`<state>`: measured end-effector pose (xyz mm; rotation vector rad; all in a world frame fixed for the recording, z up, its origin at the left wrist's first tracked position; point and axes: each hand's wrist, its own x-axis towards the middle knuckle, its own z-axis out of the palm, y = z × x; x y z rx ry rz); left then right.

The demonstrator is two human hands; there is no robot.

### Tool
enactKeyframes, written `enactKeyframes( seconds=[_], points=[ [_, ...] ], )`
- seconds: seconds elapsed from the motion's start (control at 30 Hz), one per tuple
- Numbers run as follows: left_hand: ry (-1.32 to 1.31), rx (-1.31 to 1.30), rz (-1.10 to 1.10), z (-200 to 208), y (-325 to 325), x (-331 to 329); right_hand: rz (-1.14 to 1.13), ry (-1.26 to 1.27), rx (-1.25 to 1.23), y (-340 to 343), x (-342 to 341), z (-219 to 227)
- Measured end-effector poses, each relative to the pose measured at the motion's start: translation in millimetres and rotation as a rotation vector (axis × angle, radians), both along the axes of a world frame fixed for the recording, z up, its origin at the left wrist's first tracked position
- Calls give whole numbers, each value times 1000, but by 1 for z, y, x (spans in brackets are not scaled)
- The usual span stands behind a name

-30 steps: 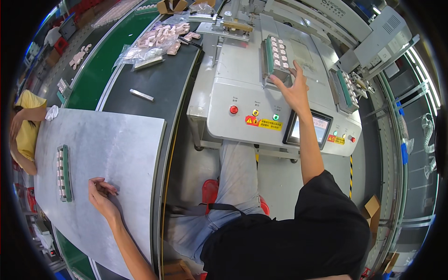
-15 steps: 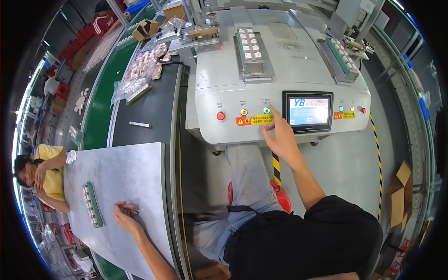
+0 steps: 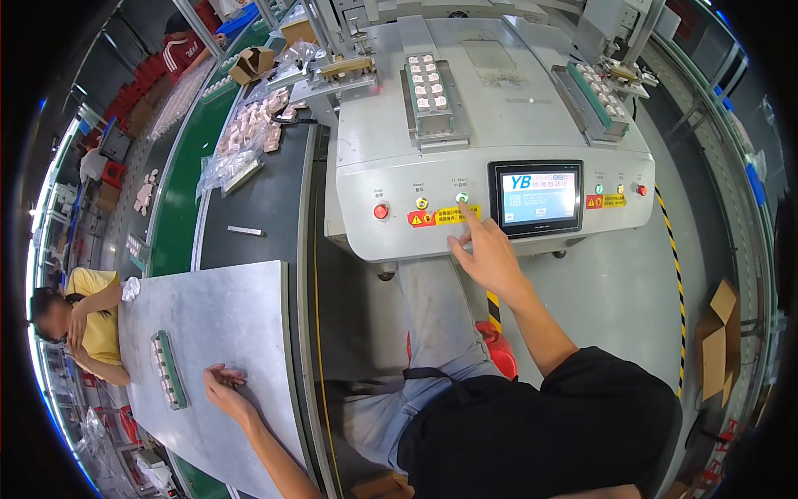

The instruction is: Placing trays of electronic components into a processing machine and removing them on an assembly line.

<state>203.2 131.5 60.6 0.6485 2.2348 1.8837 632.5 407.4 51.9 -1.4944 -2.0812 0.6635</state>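
My right hand (image 3: 489, 256) is at the front panel of a white machine (image 3: 382, 170). Its index finger is stretched out, the tip on or just below a green push button (image 3: 462, 199); contact is hard to tell. Thumb and index are apart, with nothing held. Over the grey tabletop (image 3: 241, 299), my left hand (image 3: 226, 387) rests with loosely bent, empty fingers. Left of it lies a green strip-shaped holder (image 3: 169, 370) with a row of small pale pieces. On the machine, another holder (image 3: 429, 93) carries pale pink square pieces in two rows.
A touchscreen (image 3: 539, 198) is right of my right hand, a red button (image 3: 381, 211) to the left. A second loaded holder (image 3: 597, 96) is at the machine's right. Loose pink pieces (image 3: 249, 125) lie on the dark conveyor. A person in yellow (image 3: 96, 320) sits at the table's left.
My right index finger has come up to the green button. The whole view has shifted slightly; my left hand stays in place on the table.
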Motion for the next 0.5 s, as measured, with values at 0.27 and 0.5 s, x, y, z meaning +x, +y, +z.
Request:
enactKeyframes(
  seconds=[0.27,0.5],
  points=[
    [-1,11,1,-2,-1,0,79,109,16,8,15,3],
    [-6,19,-4,-7,-8,-5,-236,107,250,87,108,53]
  ],
)
